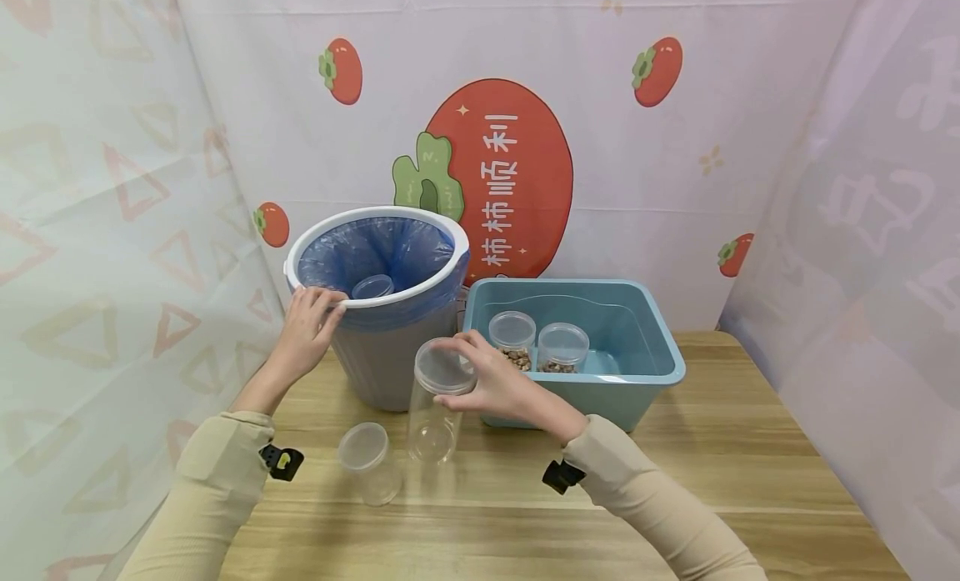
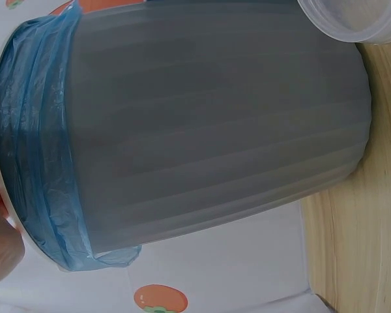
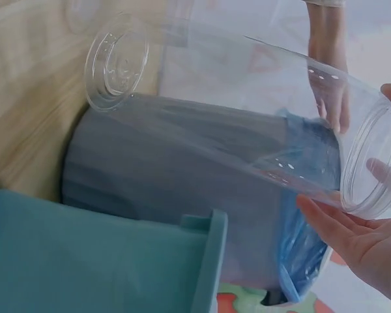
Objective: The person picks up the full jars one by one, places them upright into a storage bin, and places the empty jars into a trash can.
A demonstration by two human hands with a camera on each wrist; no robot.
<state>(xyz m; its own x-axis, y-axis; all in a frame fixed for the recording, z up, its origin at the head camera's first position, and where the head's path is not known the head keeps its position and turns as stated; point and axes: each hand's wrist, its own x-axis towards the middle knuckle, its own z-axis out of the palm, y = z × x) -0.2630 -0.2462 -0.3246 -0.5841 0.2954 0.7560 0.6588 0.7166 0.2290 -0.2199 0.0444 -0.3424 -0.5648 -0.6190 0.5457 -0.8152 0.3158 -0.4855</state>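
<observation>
In the head view my left hand (image 1: 306, 335) grips the near left of the white rim of the trash can (image 1: 378, 360), which is lined with a blue bag. My right hand (image 1: 491, 381) holds a tall clear plastic jar (image 1: 433, 431) round its lidded top, in front of the can. Nothing shows inside this jar in the right wrist view, where its base (image 3: 117, 62) points toward the table. A shorter clear jar (image 1: 372, 473) with a whitish lid is on the table to its left. Inside the can, a clear round container (image 1: 372, 287) is partly visible.
A teal plastic bin (image 1: 630, 389) stands right of the can. In it are two lidded clear jars, one (image 1: 513, 331) beside the other (image 1: 562, 345), both with brown nut-like pieces. White printed cloth (image 1: 570, 39) encloses the wooden table (image 1: 600, 523) at the back and sides.
</observation>
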